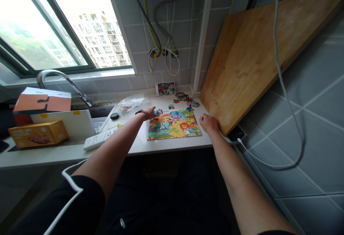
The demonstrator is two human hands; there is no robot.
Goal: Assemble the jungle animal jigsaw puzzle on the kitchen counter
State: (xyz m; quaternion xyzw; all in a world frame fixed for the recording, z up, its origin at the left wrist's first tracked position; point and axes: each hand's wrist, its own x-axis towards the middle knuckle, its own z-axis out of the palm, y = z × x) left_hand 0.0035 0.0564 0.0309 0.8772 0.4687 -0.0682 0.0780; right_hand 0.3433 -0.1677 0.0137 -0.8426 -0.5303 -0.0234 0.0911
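A colourful cartoon jigsaw puzzle (174, 125) lies on the white counter, mostly assembled, its upper left edge uneven. My left hand (150, 113), wearing a dark wristband, reaches to that upper left corner with fingers stretched out. Right at its fingertips is a purple and blue puzzle piece (159, 112); whether they touch, I cannot tell. A loose puzzle piece (171, 107) lies just above the puzzle. My right hand (209, 122) rests closed on the counter beside the puzzle's right edge, with nothing visible in it. Behind the puzzle is a pile of loose pieces (185, 98).
A picture card (165, 89) leans against the back wall. Left of the puzzle lie clear plastic wrapping (131, 102), a round black object (114, 116) and a white power strip (95, 141). An orange-yellow box (39, 134) stands near the sink. A large wooden board (258, 55) leans at right.
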